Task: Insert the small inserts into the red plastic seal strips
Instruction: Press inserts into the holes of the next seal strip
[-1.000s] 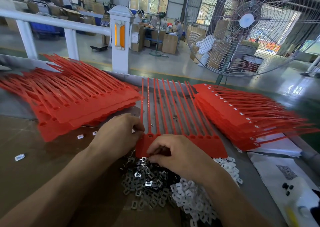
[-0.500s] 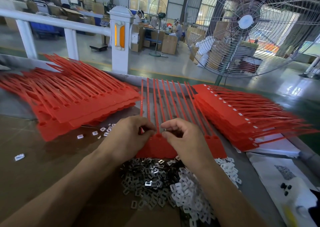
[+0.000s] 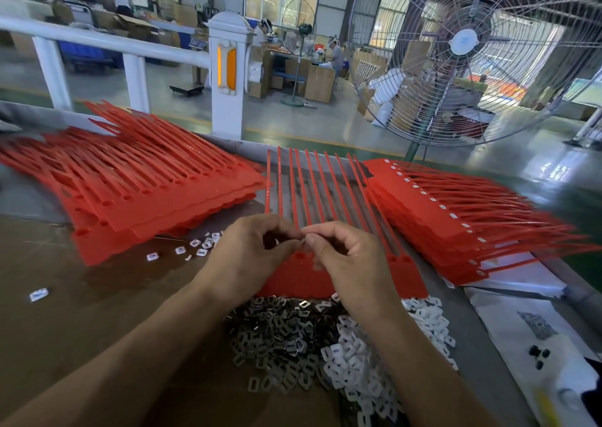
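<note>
We see the left hand (image 3: 250, 257) and right hand (image 3: 345, 260) meet fingertip to fingertip above the red strip (image 3: 404, 273) lying on the table (image 3: 65, 312), both pinching one small insert (image 3: 303, 241) between them. The insert pile (image 3: 293, 338) lies just below the strip, near the wrists

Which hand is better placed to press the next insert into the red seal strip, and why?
Probably the right hand: its fingertips pinch something small, seemingly an insert, just above the red seal strip. The left hand meets it there, its own grip unclear.
</note>
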{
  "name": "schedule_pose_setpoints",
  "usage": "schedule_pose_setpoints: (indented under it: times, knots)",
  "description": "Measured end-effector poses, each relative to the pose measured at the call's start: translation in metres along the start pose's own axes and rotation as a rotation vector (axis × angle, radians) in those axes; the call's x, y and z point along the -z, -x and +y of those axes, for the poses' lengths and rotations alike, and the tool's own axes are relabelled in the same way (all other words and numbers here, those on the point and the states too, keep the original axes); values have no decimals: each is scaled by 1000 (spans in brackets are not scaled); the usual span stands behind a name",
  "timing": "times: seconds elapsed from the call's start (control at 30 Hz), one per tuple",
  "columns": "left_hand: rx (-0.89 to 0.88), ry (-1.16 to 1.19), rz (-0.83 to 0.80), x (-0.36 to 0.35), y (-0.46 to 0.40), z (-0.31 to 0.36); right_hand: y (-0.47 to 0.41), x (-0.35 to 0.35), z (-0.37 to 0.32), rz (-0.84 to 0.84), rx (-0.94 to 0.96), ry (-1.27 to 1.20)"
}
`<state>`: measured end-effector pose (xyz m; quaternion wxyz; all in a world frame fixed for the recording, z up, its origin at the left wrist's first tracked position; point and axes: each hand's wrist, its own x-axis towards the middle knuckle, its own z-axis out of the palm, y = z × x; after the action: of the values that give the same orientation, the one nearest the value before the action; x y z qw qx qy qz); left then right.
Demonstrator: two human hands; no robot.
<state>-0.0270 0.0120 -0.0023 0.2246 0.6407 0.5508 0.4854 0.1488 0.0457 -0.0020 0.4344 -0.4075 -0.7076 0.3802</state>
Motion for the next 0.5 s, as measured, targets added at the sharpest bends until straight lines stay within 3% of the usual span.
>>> schedule_pose_setpoints:
  times: [0.3, 0.5]
  knots:
    - [-69, -30, 7, -3, 1, 0, -2, -1, 3, -7, -121, -85]
    - [-230, -240, 57, -4, 1, -5, -2, 0, 4, -76, -143, -81]
